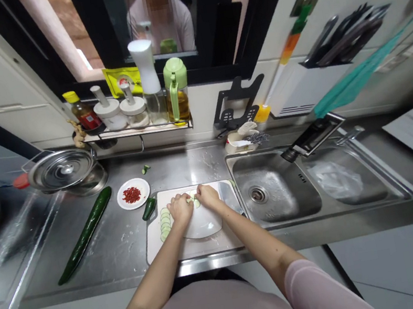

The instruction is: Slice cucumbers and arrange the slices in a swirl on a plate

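My left hand and my right hand meet over the far part of a white plate on the cutting board. Pale green cucumber slices show between the two hands, and the fingers of both are bent in around them. Left of the plate, a row of overlapping cucumber slices lies on the board. A dark cucumber end piece rests at the board's left edge. A knife lies flat at the board's right side, partly behind my right forearm.
A whole cucumber lies on the left counter. Near it are a small plate of chopped red pieces, a lidded pot and small green scraps. A double sink is right; bottles stand on a rack behind.
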Available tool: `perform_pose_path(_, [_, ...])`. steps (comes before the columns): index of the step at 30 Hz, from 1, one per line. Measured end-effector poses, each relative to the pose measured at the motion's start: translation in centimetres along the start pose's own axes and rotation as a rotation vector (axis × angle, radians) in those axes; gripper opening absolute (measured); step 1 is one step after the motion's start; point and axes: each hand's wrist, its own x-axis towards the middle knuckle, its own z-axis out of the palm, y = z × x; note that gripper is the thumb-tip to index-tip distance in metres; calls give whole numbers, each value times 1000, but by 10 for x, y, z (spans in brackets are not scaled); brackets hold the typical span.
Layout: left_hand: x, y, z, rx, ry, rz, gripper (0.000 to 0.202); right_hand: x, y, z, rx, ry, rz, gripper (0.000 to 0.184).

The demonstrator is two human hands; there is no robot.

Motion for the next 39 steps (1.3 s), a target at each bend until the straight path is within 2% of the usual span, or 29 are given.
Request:
perform_pose_path(9, [4,2,1,-13,4,7,23,-3,-3,-2,-98,13,-4,25])
perform_pose_path(26, [9,4,2,-1,-2,23,19,-10,10,-1,-61,65,62,26])
perform_pose_path(31, [9,5,2,2,3,15,18,-14,17,1,67,169,32,22])
perform_pose_path(35, [8,5,0,-80,14,-19,17,-25,27,4,216,269,4,22])
perform_pose_path(39, [3,1,-3,-216,95,-71,15,-43,39,8,366,359,-42,24])
